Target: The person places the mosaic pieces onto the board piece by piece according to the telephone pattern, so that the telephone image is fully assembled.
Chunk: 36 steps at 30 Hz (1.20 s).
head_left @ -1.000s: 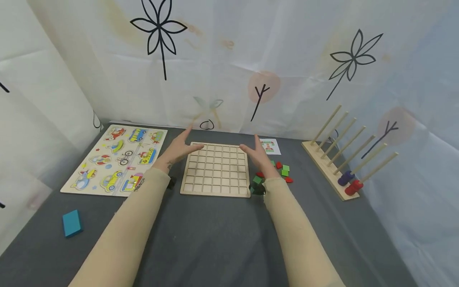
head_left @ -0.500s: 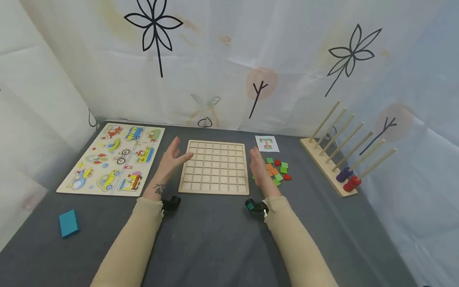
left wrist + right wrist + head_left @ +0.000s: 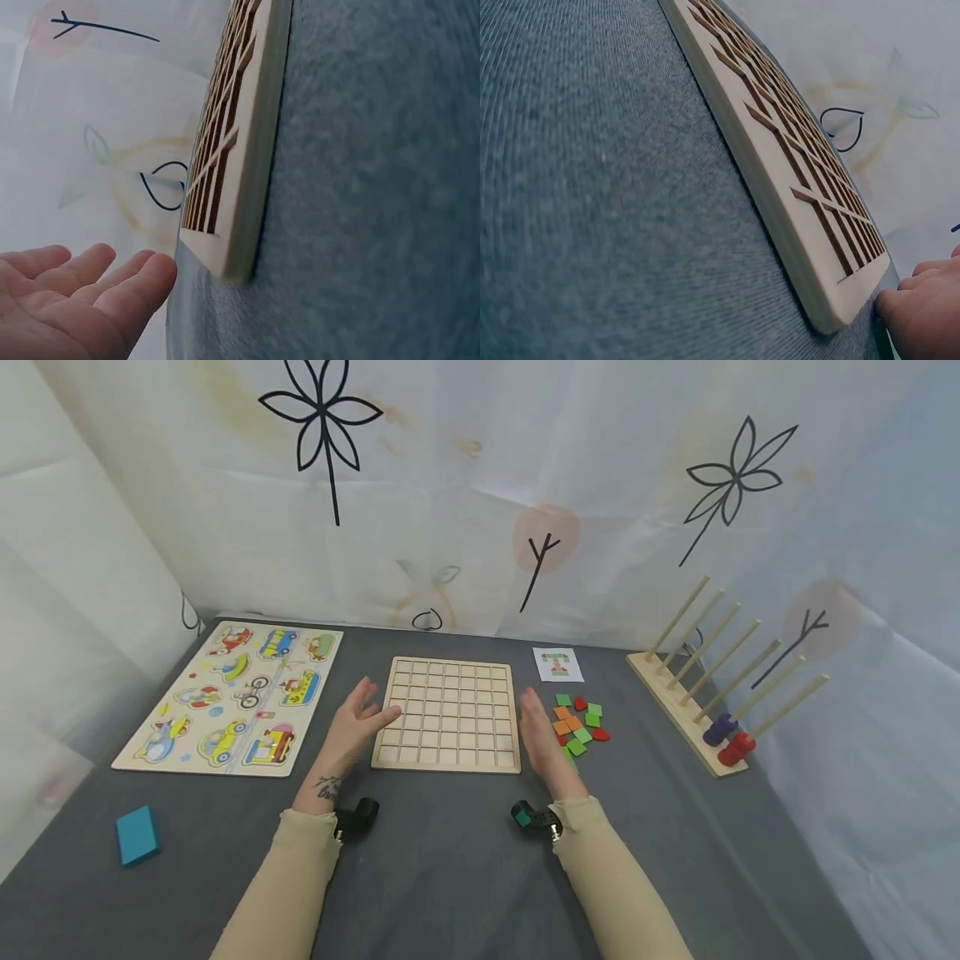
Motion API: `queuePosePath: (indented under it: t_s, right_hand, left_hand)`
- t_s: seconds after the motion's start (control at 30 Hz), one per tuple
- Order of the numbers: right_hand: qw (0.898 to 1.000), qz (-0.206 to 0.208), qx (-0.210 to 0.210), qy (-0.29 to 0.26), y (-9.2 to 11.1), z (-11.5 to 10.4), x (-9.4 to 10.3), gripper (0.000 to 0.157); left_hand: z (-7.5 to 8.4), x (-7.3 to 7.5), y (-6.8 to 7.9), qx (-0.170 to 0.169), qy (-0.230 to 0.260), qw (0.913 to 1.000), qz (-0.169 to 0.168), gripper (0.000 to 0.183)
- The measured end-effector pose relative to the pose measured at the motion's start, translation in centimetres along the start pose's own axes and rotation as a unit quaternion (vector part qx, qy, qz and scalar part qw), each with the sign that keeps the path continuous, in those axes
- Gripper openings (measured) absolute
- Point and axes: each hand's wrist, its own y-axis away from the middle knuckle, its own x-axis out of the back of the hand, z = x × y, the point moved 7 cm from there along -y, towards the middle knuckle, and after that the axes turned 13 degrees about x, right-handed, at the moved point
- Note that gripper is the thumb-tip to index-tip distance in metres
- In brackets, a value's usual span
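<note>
A square wooden grid board lies flat in the middle of the grey table, its cells bare. At its left edge is my left hand, fingers extended and thumb pointing over toward the board; nothing is in it. My right hand stands on edge along the board's right side, fingers straight, also holding nothing. In the left wrist view the relaxed fingers show beside the board's corner. The right wrist view catches part of the right hand close to the board's near corner.
Right of the right hand lie several green, orange and red tiles. Behind them is a printed pattern card. A vehicle picture puzzle lies at left, with a blue block nearer. A peg rack with purple and red rings stands at right.
Both hands have drawn back toward the body from above the board's far part and moved slightly apart, now flanking its sides. The board and tiles have stayed in place.
</note>
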Motion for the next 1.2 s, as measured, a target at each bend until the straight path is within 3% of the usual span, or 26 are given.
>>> queuePosePath:
  t_s: [0.2, 0.43, 0.73, 0.87, 0.97, 1.03, 1.2]
  right_hand:
    - [1.0, -0.001, 0.005, -0.013, 0.6, -0.2, 0.4, 0.068]
    - [1.0, -0.016, -0.008, 0.016, 1.3, -0.4, 0.6, 0.066]
    - [0.999, -0.029, -0.019, 0.031, 1.5, -0.5, 1.1, 0.066]
    - [0.997, 0.013, -0.019, 0.075, 1.3, -1.4, 2.3, 0.062]
    - [0.987, 0.061, -0.022, 0.146, 1.3, -2.7, 4.4, 0.053]
    - [0.974, 0.082, -0.03, 0.21, 1.3, -3.3, 6.2, 0.046]
    - [0.934, 0.07, -0.065, 0.344, 2.1, -4.0, 9.9, 0.035]
  left_hand:
    - [-1.3, 0.4, -0.7, 0.035, -0.059, 0.9976, 0.007, 0.096]
    - [-2.4, 0.3, -1.0, 0.062, -0.133, 0.9891, -0.004, 0.103]
    - [-2.6, -0.1, -1.0, 0.066, -0.233, 0.9701, -0.011, 0.105]
    - [-2.7, -0.2, -1.1, 0.055, -0.252, 0.9658, -0.024, 0.101]
    - [-2.8, -0.3, -1.2, 0.051, -0.257, 0.9645, -0.03, 0.099]
    - [-2.8, -0.3, -1.3, 0.051, -0.264, 0.9628, -0.031, 0.098]
    - [-3.0, -0.2, -1.4, 0.053, -0.281, 0.9579, -0.026, 0.095]
